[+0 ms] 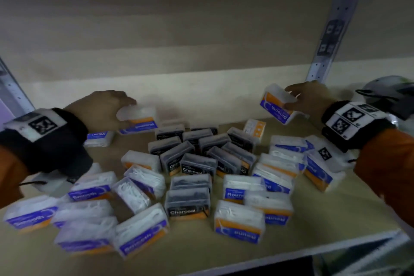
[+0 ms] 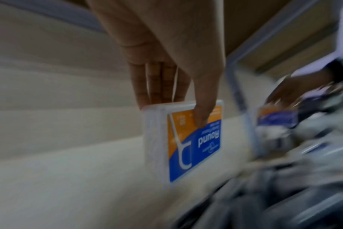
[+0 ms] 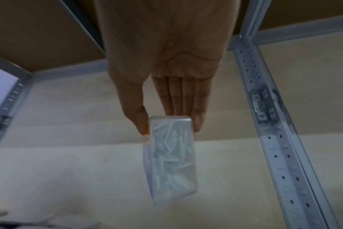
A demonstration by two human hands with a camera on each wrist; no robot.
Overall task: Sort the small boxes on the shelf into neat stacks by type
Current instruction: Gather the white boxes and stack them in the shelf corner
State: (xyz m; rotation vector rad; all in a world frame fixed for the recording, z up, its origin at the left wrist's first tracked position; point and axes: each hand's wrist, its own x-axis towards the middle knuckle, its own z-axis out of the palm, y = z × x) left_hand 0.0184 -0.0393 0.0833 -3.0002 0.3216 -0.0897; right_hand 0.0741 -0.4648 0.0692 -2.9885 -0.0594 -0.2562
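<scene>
While most of the small boxes lie mixed on the pale wooden shelf board [image 1: 336,215], two are already lifted away from the heap, one in each hand. I judge this is the start of sorting: each hand carries one type toward the free strip along the back wall, in the upper part of the head view, where stacks can stand without disturbing the pile.

The left hand [image 1: 100,108] grasps a clear plastic box with a blue and orange "Round" label [image 2: 194,142]. Its thumb presses on the label face and the fingers [image 2: 157,83] close on the opposite side, so the box hangs on its edge, just above or touching the board; I cannot tell which. Another "Round" box [image 1: 98,138] lies just beside it at the left of the frame, which probably explains why the hand goes there.

The right hand [image 1: 311,98] pinches a clear box of white picks with a "Smooth" label [image 1: 277,107], thumb on one face and straight fingers behind the other, and the box is tilted in the air at the upper right, near the grey perforated metal post [image 1: 331,29].

The dark "Charcoal" boxes [image 1: 192,166] are gathered in the middle of the frame, and white-pick boxes [image 1: 239,223] lie around them in disorder, so most of the task remains
</scene>
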